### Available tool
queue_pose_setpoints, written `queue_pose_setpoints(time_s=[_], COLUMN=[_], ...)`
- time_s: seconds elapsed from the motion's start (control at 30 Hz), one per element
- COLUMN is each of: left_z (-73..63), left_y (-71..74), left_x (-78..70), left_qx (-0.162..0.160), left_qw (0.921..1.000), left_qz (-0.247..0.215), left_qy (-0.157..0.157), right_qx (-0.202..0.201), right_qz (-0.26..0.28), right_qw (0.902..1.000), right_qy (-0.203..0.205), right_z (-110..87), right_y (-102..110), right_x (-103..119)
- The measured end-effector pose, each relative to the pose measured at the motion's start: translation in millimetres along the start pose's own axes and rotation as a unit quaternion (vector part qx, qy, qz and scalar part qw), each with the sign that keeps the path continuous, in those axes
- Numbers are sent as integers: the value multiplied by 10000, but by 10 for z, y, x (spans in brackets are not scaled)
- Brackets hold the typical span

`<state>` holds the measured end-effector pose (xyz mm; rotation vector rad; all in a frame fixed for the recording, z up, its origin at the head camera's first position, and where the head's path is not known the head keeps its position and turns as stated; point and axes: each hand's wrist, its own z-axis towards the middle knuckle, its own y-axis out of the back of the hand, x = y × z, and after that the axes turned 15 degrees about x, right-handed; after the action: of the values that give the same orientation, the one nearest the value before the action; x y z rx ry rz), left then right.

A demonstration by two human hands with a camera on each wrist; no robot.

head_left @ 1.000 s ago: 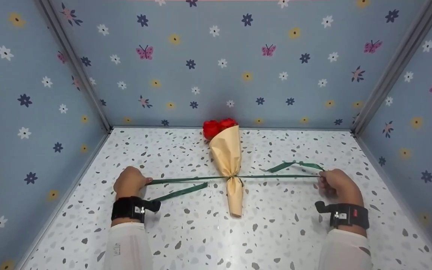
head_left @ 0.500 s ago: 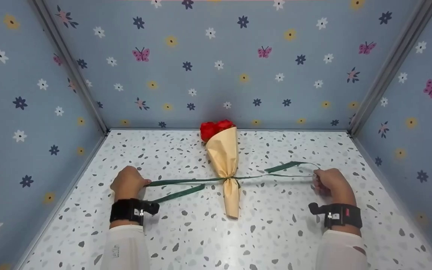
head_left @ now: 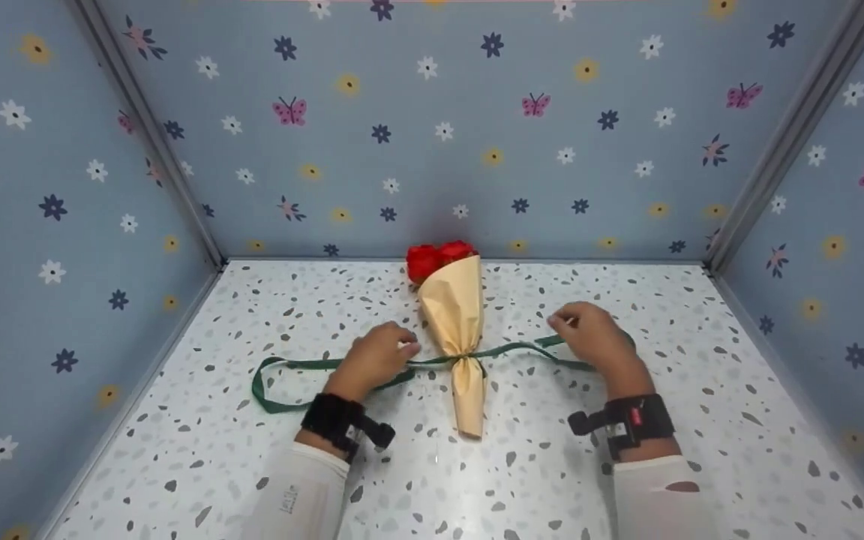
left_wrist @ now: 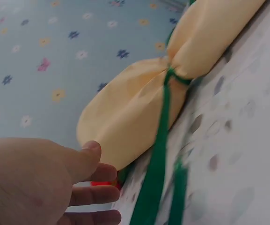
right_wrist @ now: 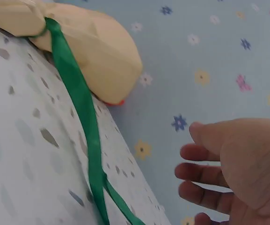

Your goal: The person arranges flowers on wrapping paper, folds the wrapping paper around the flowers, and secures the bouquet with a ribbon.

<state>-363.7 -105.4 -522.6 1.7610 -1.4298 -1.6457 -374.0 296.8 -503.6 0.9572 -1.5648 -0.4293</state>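
Observation:
A bouquet of red flowers [head_left: 424, 264] in tan wrapping paper [head_left: 453, 304] lies on the speckled tabletop, blooms toward the back wall. Green ribbon [left_wrist: 157, 164] is knotted round its narrow waist, and both tails trail out sideways in loose loops. My left hand [head_left: 378, 355] hovers over the left tail, close beside the wrap, fingers relaxed and holding nothing. On the other side my right hand [head_left: 589, 334] is above the right tail [right_wrist: 85, 112], farther from the paper. Its fingers are loosely bent with nothing between them in the right wrist view.
A blue wall [head_left: 469, 97] with flower and butterfly prints stands right behind the blooms. Similar panels flank the white speckled table [head_left: 537, 480] at left and right. Each wrist wears a black strap with a camera.
Both hands have let go of the ribbon tails and moved inward toward the bouquet. The ribbon, earlier pulled straight out to both sides, now lies slack. The bouquet stays in place.

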Motion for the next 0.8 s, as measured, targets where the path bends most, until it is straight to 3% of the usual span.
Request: queue_pose_setpoints(time_s=[0.13,0.33,0.63,0.8], left_z=[36,56,73,58], left_y=[-152,-192,-127,-67], left_x=[-83,0,94,162], left_qx=[254,177,147,-36], left_qw=[9988,9984,9999,9999], left_qz=[346,481,38,146], left_qy=[-226,-238,-8,69], right_qx=[670,840,1009,1111], right_qz=[-396,-707,-548,-617], right_qw=[9952,9926,9932,9909], right_qy=[593,520,210,441], right_z=[118,172,182,166], right_y=[-287,-501,-500,-399], right_x=[213,230,92,26])
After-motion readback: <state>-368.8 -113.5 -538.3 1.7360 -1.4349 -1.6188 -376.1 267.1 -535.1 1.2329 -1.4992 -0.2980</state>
